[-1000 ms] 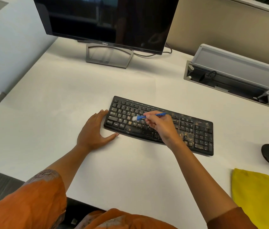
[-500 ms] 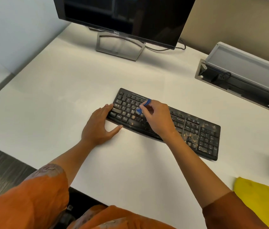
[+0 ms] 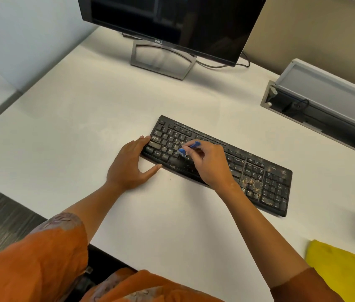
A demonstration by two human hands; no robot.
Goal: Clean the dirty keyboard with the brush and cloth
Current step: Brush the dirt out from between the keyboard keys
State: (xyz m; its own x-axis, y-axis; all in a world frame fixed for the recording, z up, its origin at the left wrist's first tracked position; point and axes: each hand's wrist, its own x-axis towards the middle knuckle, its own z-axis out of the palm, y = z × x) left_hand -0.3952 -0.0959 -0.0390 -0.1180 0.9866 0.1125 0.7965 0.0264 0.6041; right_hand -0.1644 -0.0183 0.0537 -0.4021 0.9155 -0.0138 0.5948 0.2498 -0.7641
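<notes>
Brushing the left half of the keyboard (image 3: 215, 164), which lies slantwise mid-worktop (image 3: 85, 127), your right hand (image 3: 210, 165) has a pinching grip on the blue brush (image 3: 187, 148), while your left hand (image 3: 132, 165) rests flat, fingers straight, against the keyboard's left end. Crumbs caked near the number pad could scatter over the worktop if you flick hard, and the yellow cloth (image 3: 342, 273) lies well apart, unused.

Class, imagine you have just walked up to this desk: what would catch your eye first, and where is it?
Probably the black keyboard mid-desk, its right half speckled with tan grime. Next, the right hand pinching a small blue brush over the left-centre keys while the left hand rests at the keyboard's left end. A bright yellow cloth lies at the near right edge.
</notes>
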